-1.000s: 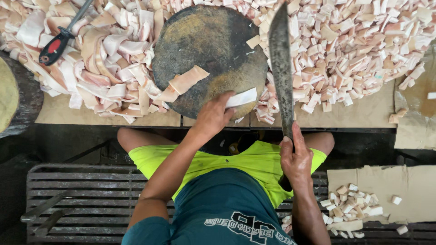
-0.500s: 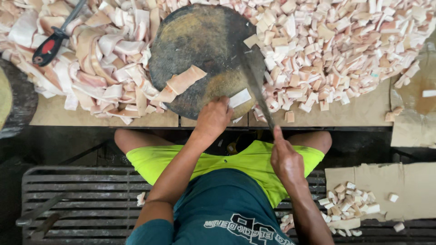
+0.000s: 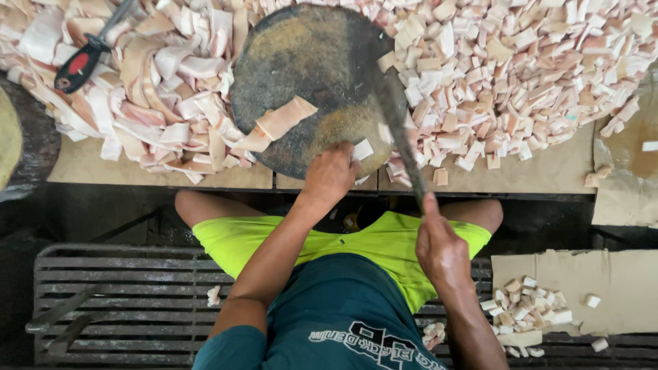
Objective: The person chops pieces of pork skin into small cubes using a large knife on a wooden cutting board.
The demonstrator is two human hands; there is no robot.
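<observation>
Since a second earlier, when I held it upright, the cleaver (image 3: 396, 130) had swung down edge-first beside the pale strip (image 3: 362, 149). My right hand (image 3: 442, 247) was clenched around its handle, near my lap. My left hand (image 3: 330, 175) pressed curled fingers onto that strip at the round dark chopping block's (image 3: 301, 68) near edge. Cut cubes (image 3: 521, 82) lay heaped to the right, uncut strips (image 3: 157, 96) to the left.

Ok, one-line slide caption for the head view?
Left hand steadies a pale strip on the round chopping block; right hand holds a cleaver.
</observation>
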